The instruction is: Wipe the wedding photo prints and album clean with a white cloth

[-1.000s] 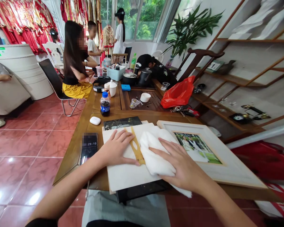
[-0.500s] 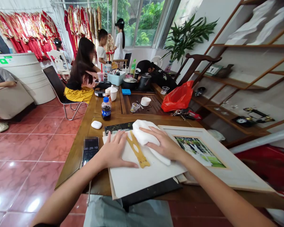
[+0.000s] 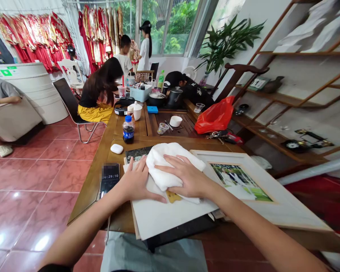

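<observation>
My left hand (image 3: 136, 181) lies flat on a white board (image 3: 155, 219), fingers spread, its fingertips close to a white towel (image 3: 161, 166). My right hand (image 3: 187, 175) is on the bunched towel, gripping it with fingers spread over the folds and pressing it against the board. Under the towel lies a flat yellow piece (image 3: 174, 197); only its lower end shows, near my left thumb. A dark panel (image 3: 184, 228) sticks out beneath the board on the near side. A framed photo (image 3: 240, 181) with a wide white mount lies to the right.
On the wooden table, a phone (image 3: 109, 181) lies left of the board, with a white case (image 3: 117, 148) and a cola bottle (image 3: 128, 130) beyond. Farther back are a white bowl (image 3: 175, 121), a red plastic bag (image 3: 215, 115) and a black pot (image 3: 175, 99). People sit around the far end.
My right hand has slid the towel leftward across the board, covering most of the yellow piece. My left hand has stayed in place. A seated person across the table has bent lower.
</observation>
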Tool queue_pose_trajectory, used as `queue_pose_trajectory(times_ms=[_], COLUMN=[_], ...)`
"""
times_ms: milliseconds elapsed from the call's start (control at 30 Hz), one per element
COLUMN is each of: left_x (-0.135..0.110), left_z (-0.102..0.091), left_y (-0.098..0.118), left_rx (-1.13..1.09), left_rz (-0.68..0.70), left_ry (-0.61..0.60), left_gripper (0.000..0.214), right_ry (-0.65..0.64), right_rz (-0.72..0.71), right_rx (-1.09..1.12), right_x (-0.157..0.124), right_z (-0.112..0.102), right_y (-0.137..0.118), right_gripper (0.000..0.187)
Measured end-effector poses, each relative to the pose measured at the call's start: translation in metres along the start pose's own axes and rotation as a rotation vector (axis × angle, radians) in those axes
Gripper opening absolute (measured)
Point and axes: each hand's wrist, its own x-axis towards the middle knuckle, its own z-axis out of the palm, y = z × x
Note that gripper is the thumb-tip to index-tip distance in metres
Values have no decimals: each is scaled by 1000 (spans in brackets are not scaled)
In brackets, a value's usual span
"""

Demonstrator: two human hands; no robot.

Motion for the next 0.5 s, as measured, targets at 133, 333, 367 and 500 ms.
queue_pose_trajectory(times_ms=[133,333,367,500], left_x=[-1,-1,-1,-1], left_z=[3,4,3,0], left_y=[0,2,2,3], left_rx=[32,77,79,79], left_rz=[-26,-56,-55,-60], left_ry=[47,26,18,-12], left_gripper=[127,132,130,125], right_ry=[-1,11,14,30], right_rz=[-20,-75,-85,-129], right_rx=[8,-22,-31,-58], right_x=[-15,-57,-63,-82], right_z=[2,6,7,8], right_y=[-3,-19,-22,-28], right_gripper=[74,72,72,73])
